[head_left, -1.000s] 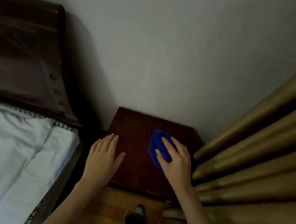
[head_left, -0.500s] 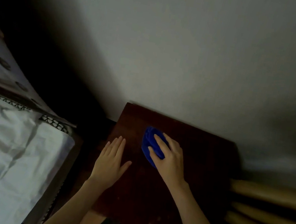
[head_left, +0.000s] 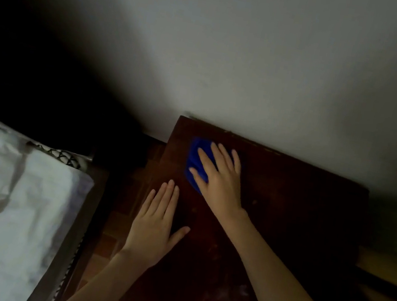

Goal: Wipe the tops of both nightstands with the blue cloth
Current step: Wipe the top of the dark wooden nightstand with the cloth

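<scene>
Dim bedroom: dark nightstand [head_left: 298, 218] against the wall, blue cloth [head_left: 197, 161] (far-left corner) under the right hand [head_left: 218, 179], fingers spread flat; left hand [head_left: 153, 229] flat, fingers together

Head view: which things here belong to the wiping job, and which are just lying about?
In the job:
blue cloth
nightstand
right hand, pressing the cloth
left hand, flat at the nightstand's edge

Just there:
bed with white sheet
wall
curtain
</scene>
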